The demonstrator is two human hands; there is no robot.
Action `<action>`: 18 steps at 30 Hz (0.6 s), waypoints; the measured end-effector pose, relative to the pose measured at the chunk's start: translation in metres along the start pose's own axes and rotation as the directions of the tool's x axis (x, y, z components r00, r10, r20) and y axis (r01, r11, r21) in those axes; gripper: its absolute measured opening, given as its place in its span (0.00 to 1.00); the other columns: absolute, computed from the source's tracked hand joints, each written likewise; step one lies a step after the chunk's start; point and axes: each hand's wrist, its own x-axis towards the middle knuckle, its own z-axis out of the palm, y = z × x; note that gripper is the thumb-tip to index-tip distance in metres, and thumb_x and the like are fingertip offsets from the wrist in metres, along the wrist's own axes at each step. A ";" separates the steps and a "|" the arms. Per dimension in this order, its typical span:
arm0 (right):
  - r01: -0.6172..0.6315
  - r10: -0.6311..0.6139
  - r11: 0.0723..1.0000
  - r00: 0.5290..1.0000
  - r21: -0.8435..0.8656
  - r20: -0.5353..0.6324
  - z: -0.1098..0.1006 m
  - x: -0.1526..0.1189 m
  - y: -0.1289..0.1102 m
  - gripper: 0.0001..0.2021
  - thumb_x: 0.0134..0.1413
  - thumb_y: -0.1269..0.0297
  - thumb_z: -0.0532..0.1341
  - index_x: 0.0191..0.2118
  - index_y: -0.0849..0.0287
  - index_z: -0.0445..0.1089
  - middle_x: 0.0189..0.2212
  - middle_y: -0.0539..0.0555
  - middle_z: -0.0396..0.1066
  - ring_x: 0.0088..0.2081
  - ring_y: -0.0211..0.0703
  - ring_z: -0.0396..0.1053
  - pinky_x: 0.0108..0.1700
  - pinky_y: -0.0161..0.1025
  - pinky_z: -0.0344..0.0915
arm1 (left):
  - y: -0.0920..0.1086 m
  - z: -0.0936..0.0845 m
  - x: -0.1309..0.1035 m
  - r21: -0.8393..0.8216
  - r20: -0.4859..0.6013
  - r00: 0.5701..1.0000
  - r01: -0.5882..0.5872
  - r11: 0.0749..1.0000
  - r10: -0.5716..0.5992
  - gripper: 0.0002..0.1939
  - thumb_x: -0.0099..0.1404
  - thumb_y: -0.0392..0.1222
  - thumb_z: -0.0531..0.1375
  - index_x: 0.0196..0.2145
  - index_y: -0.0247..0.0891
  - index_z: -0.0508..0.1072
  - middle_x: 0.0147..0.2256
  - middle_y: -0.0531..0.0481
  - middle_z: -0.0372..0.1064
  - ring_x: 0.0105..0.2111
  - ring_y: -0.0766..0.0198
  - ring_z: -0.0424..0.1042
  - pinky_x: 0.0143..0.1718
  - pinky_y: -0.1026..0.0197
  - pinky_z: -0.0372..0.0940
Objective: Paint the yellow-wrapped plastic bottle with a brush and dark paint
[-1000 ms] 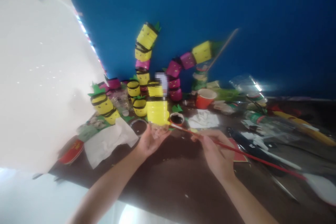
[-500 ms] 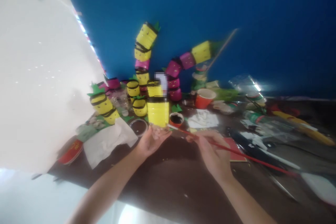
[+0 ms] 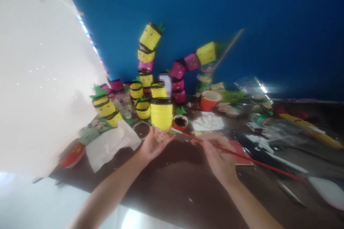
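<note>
My left hand [image 3: 156, 144] is closed around the clear bottom of a yellow-painted cup [image 3: 161, 115] with a black rim, held upright over the table. My right hand [image 3: 218, 155] grips a long red-handled paintbrush [image 3: 249, 159], its fingers wrapped round the handle. The pale tip of the brush points left and lies close by the cup's lower right side; whether it touches cannot be made out. Just right of the yellow cup stands a small cup of dark paint [image 3: 180, 121]. A clear round lid or ring [image 3: 142, 130] lies behind my left hand.
Yellow and magenta banded pots [image 3: 102, 105] with green paper leaves stand along the blue wall. White tissue [image 3: 111, 145] and a red bowl [image 3: 72, 155] lie left. An orange paper cup [image 3: 210, 101], crumpled paper [image 3: 207, 121], scissors-like black tool [image 3: 255, 150] and plastic scraps are at right.
Almost nothing differs. The yellow cup in my left hand has shifted very slightly left, and my right hand with the paintbrush keeps nearly the same place.
</note>
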 end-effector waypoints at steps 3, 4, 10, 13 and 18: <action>-0.002 0.001 1.000 0.999 -0.028 -0.039 -0.002 0.001 0.001 0.03 0.56 0.64 0.60 0.34 0.54 0.71 0.30 0.51 0.73 0.32 0.39 0.74 0.37 0.37 0.72 | 0.001 0.002 0.000 -0.004 -0.013 1.000 0.013 1.000 -0.013 0.29 0.68 0.55 0.47 0.58 0.32 0.62 0.41 0.39 0.75 0.44 0.57 0.74 0.55 0.50 0.59; 0.000 -0.002 0.999 0.999 -0.037 -0.051 -0.003 0.001 0.002 0.03 0.56 0.65 0.60 0.34 0.55 0.71 0.30 0.51 0.73 0.32 0.39 0.74 0.37 0.37 0.72 | 0.001 0.002 0.000 -0.008 -0.017 1.000 0.011 1.000 -0.011 0.29 0.68 0.55 0.47 0.58 0.32 0.61 0.42 0.38 0.74 0.44 0.57 0.73 0.55 0.50 0.59; 0.058 -0.059 0.998 0.998 -0.033 -0.011 -0.001 0.000 -0.006 0.03 0.56 0.64 0.60 0.33 0.54 0.71 0.30 0.51 0.73 0.32 0.41 0.74 0.36 0.40 0.73 | 0.001 0.005 -0.001 -0.028 -0.039 0.999 -0.011 1.000 0.010 0.28 0.68 0.54 0.47 0.57 0.31 0.63 0.38 0.40 0.75 0.40 0.58 0.75 0.54 0.50 0.61; 0.054 -0.054 0.995 0.998 -0.090 -0.008 0.002 0.000 -0.008 0.04 0.56 0.64 0.60 0.33 0.54 0.72 0.29 0.51 0.74 0.31 0.40 0.74 0.35 0.38 0.73 | 0.002 0.005 -0.001 -0.029 -0.028 1.000 -0.002 1.000 0.001 0.28 0.69 0.53 0.46 0.56 0.31 0.64 0.36 0.41 0.76 0.38 0.59 0.75 0.51 0.51 0.63; -0.010 0.010 1.000 0.998 -0.003 -0.057 -0.004 -0.002 0.004 0.02 0.56 0.65 0.60 0.34 0.54 0.71 0.31 0.51 0.73 0.33 0.40 0.74 0.37 0.39 0.72 | 0.003 0.004 -0.001 -0.017 -0.008 1.000 -0.005 1.000 0.005 0.29 0.68 0.54 0.46 0.58 0.32 0.61 0.41 0.39 0.75 0.43 0.58 0.74 0.52 0.52 0.62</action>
